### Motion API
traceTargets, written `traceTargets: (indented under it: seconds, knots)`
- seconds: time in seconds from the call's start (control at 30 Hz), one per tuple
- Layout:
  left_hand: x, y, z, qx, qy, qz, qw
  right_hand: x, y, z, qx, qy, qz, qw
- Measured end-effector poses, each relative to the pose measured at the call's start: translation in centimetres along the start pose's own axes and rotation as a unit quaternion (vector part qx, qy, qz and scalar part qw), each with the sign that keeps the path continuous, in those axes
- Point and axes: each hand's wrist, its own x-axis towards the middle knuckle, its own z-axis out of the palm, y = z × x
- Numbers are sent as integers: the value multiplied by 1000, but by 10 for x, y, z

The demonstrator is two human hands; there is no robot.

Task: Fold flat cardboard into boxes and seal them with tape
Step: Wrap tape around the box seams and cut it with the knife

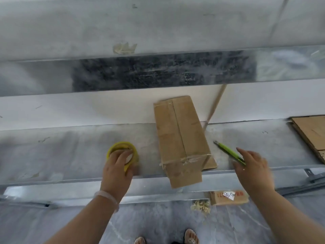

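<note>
Between the hands on the tabletop [70, 152] sits the taped box [179, 134]. The left hand [117, 168] grips the tape roll [131, 147]; the right hand [253, 166], fingers spread, touches a green cutter [227, 150].

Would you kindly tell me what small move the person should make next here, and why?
Probably the right hand should leave the green cutter and take the box. Tape already seems to cover its top seam and near end, it overhangs the bench edge, and the left hand holds the tape roll down on the bench.
</note>
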Motion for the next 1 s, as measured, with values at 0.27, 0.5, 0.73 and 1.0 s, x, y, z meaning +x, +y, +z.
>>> traceTargets:
  seconds: [0.27,0.5,0.73,1.0]
  knots:
    - [-14,145,5,-376,24,-55,925,-57,-93,-25,435,-21,-193,879]
    - [0,162,35,-315,72,-76,943,-43,-109,-11,511,-92,-151,841]
    - [-1,149,40,-277,101,9,955,-33,-93,-5,381,-10,-264,886]
    - [8,146,31,-178,77,6,981,-22,-94,-5,346,20,-285,894]
